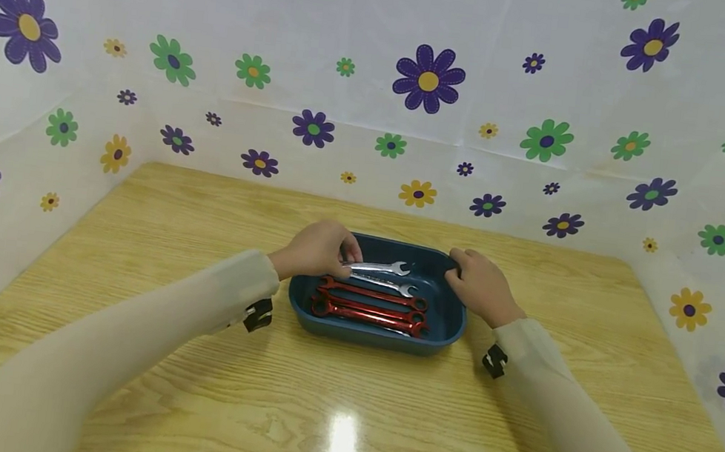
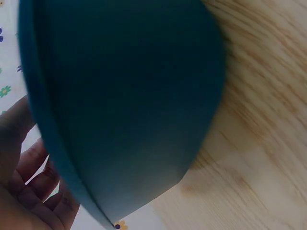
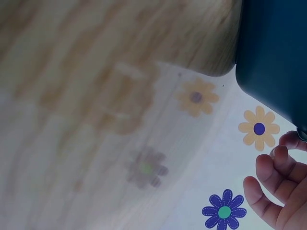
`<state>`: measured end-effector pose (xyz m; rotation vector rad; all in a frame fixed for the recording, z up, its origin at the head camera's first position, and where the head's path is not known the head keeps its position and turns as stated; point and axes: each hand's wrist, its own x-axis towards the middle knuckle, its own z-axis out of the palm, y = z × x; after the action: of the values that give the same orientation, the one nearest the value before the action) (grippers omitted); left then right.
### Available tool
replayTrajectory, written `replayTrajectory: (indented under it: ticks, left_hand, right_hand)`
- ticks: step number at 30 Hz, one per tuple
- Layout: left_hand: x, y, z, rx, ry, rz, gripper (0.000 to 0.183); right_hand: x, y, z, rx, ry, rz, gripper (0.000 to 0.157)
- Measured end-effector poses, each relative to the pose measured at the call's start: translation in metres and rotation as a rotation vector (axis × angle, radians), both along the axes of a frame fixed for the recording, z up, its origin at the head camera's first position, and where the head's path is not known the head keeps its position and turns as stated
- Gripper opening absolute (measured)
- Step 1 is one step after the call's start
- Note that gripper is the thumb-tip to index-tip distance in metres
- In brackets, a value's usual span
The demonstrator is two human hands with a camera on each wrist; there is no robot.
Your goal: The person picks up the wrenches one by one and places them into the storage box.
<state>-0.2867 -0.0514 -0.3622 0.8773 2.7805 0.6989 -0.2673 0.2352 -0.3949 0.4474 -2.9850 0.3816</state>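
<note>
A dark blue basin (image 1: 372, 340) holds several wrenches lying side by side. Toward its back are a silver wrench (image 1: 379, 267) and a second silver wrench (image 1: 389, 286); the red wrenches (image 1: 372, 309) lie nearer the front. My left hand (image 1: 319, 249) reaches over the basin's left end and pinches the left end of the rear silver wrench between thumb and fingers. That wrench is hidden in the left wrist view, where the basin's outer wall (image 2: 129, 105) covers most of the picture. At the back right corner, my right hand (image 1: 482, 286) grips the basin's rim.
The basin stands on a wooden table (image 1: 261, 408) with a bright light reflection near the front. Behind and at both sides hangs a white cloth (image 1: 358, 24) printed with flowers.
</note>
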Motion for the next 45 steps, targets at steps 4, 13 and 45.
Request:
replayTrajectory:
  ticks: [4, 13, 45]
  left_hand:
    - [-0.001, 0.005, -0.001, -0.022, -0.027, -0.004, 0.014]
    - [-0.007, 0.016, -0.006, -0.054, -0.03, -0.005, 0.014]
    - [-0.022, 0.043, 0.009, -0.113, -0.02, -0.066, 0.012]
  right_hand:
    - [-0.001, 0.001, 0.0, -0.003, -0.006, -0.002, 0.023]
    - [0.0, 0.0, 0.001, -0.003, -0.008, -0.008, 0.028]
    - [0.001, -0.001, 0.001, -0.014, 0.015, -0.002, 0.015]
